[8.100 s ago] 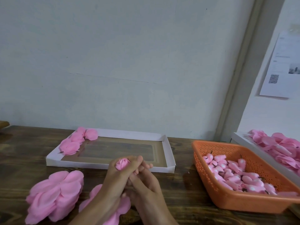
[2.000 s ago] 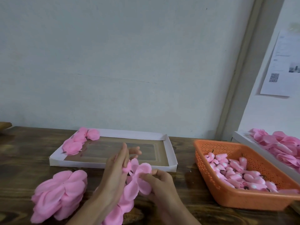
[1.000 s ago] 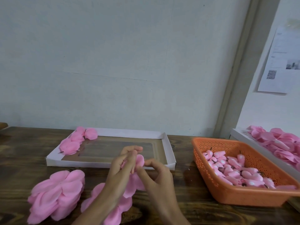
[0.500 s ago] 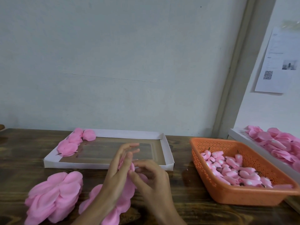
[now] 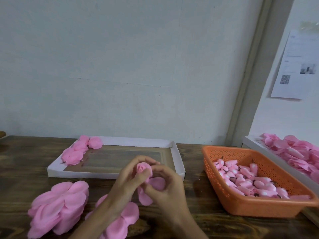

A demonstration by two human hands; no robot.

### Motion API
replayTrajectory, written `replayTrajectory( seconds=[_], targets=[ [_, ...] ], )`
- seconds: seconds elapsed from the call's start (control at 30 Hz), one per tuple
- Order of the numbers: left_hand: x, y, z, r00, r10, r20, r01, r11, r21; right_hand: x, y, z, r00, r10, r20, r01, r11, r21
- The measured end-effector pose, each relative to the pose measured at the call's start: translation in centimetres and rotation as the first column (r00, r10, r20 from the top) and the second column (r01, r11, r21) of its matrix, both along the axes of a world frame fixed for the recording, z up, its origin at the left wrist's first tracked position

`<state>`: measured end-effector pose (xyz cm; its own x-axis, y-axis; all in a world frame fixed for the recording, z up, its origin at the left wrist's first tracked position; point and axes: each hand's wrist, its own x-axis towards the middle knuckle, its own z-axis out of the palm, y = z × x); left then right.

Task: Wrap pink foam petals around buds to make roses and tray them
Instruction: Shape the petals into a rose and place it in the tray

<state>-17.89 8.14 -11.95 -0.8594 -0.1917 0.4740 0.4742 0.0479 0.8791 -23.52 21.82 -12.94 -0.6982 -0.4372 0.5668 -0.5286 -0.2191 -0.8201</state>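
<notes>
Both hands meet over the table's front middle around a part-wrapped pink foam rose [image 5: 142,168]. My left hand [image 5: 128,180] curls round the bud and its inner petals. My right hand [image 5: 166,185] pinches a loose petal [image 5: 158,183] against the rose's side, and another petal hangs below. A white shallow tray [image 5: 177,153] lies just behind the hands, with a few finished roses [image 5: 77,152] in its far left corner. Stacks of pink foam petals [image 5: 58,206] lie at front left, and more petals [image 5: 124,219] lie under my left wrist.
An orange mesh basket [image 5: 250,207] at right holds several pink buds [image 5: 245,178]. Further right a second white tray [image 5: 253,145] carries several pink roses [image 5: 300,152]. The brown wooden table [image 5: 22,163] ends at a pale wall; a printed sheet [image 5: 298,66] hangs at far right.
The petal cluster that was spread open between my hands two seconds ago is now folded round the bud. My left fingers closed round it, and my right hand moved in to pinch a petal.
</notes>
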Motion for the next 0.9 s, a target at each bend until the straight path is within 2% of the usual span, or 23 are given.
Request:
replayTrajectory(
  seconds=[0.1, 0.3, 0.53, 0.7, 0.83, 0.9],
  targets=[
    [0.1, -1.0, 0.4, 0.997, -0.069, 0.017, 0.07, 0.995, -0.077, -0.9, 0.7, 0.6, 0.998, 0.044, 0.052, -0.044, 0.999, -0.011],
    [-0.2, -2.4, 0.1, 0.999, 0.046, -0.016, -0.048, 0.99, -0.129, -1.6, 1.2, 0.9, 0.994, 0.076, 0.083, -0.081, 0.995, 0.06],
    [0.0, -2.4, 0.3, 0.994, 0.076, -0.075, -0.081, 0.994, -0.075, -2.2, 2.1, 1.7, 0.984, 0.001, 0.179, -0.017, 0.996, 0.088],
    [-0.1, -2.3, 0.1, 0.991, 0.12, -0.052, -0.12, 0.993, 0.01, -2.6, 2.4, 1.8, 0.932, -0.089, 0.352, 0.047, 0.991, 0.126],
    [0.0, -2.3, 0.2, 0.991, 0.095, -0.093, -0.099, 0.994, -0.044, -2.3, 2.2, 1.5, 0.872, -0.128, 0.472, 0.111, 0.992, 0.064],
    [-0.2, -2.3, 0.2, 0.99, 0.1, -0.102, -0.111, 0.988, -0.108, -2.0, 2.0, 1.5, 0.865, -0.167, 0.474, 0.171, 0.985, 0.036]
  ],
)
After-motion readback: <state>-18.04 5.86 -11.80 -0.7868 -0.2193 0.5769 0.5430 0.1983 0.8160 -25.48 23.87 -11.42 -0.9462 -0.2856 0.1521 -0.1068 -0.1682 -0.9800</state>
